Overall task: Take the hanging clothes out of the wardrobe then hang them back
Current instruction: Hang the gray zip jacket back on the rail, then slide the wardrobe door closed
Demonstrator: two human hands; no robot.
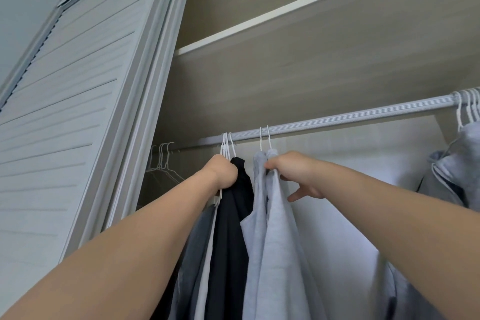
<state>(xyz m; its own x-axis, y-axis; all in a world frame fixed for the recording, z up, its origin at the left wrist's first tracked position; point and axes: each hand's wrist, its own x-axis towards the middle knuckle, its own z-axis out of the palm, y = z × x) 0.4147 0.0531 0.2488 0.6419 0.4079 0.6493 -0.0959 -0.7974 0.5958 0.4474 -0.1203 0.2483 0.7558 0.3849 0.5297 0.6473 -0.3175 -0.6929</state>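
While the louvred door [65,117] is filling the frame's left, the rail [337,118] is slanting up toward the right edge, clothes [197,254] hanging long-axis down beneath it and running off the bottom edge. The left grip [223,171] is clenching bunched hanger necks [225,145] beside the black garment [231,228]; the right grip [293,174] is pinching a pale shirt [280,254] at its collar, lower fingers spread. Empty hangers [162,161] are hanging dimly by the door.

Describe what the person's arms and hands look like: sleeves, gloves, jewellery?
Both forearms are bare to the frame's edge; no sleeve shows. The left hand and right hand wear no gloves; no watch, bracelet or ring is visible on the sides shown.
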